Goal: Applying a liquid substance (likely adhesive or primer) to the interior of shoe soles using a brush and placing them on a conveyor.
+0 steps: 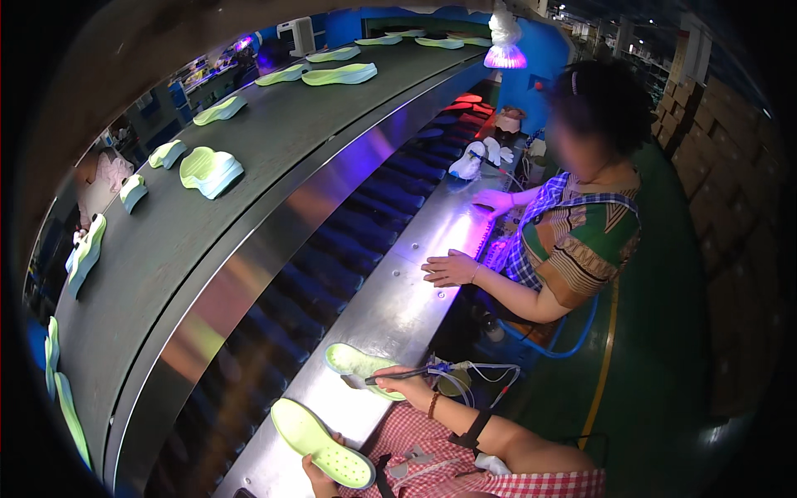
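Note:
A pale yellow-green shoe sole, with a cluster of small holes near one end, is gripped at its edge by my left hand. My right hand is closed around a slim black pen-shaped tool with clear tubes trailing from its back end. Under the tool's tip lies another yellow-green sole on the metal ledge; my right hand hides part of it. Whether the tip touches this sole I cannot tell.
Several soles lie along the dark conveyor belt at left and far. Between belt and ledge run dark rollers. A co-worker in a plaid apron sits on the right, hands at the ledge. Stacked cartons stand at far right.

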Action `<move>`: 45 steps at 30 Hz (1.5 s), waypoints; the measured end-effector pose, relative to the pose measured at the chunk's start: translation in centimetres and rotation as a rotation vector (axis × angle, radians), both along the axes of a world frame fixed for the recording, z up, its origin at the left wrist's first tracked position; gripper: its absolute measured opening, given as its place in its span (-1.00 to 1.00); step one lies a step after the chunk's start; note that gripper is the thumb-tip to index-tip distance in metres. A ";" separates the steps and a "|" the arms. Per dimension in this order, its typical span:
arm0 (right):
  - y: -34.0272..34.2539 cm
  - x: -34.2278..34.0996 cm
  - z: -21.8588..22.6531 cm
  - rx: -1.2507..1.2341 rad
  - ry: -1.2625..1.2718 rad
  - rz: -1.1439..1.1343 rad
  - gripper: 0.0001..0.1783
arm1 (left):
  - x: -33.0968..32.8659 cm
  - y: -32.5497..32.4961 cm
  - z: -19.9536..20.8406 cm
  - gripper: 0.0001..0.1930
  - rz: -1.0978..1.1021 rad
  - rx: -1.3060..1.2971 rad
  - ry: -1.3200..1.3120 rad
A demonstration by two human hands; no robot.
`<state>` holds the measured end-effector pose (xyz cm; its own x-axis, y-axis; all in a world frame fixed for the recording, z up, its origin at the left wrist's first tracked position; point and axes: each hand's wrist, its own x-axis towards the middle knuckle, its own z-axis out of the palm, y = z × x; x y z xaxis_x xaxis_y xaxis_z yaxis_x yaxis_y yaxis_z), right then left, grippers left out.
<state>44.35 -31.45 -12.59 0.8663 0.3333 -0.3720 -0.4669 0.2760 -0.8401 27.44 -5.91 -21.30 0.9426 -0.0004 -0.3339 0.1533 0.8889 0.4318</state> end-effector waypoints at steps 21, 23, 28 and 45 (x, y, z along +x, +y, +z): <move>0.5 0.1 -0.8 -0.041 -0.013 -0.018 -0.71 | 0.7 0.1 -1.4 -0.13 -0.012 0.035 0.034; 0.4 0.6 -1.3 -0.011 -0.006 -0.012 -0.71 | 1.0 -0.2 -1.6 -0.13 -0.019 0.016 0.058; 0.7 1.2 -2.1 -0.031 -0.045 0.022 -0.74 | 0.4 0.0 -2.0 -0.16 0.069 0.035 0.088; 5.2 0.7 6.2 0.187 -0.154 0.189 -0.76 | 7.4 -6.6 11.1 -0.04 0.115 -0.182 -0.119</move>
<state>45.02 -26.28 -6.35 0.8239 0.5442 -0.1584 -0.3959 0.3526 -0.8479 34.81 -12.54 -10.18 0.9727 0.0593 -0.2243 0.0041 0.9622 0.2724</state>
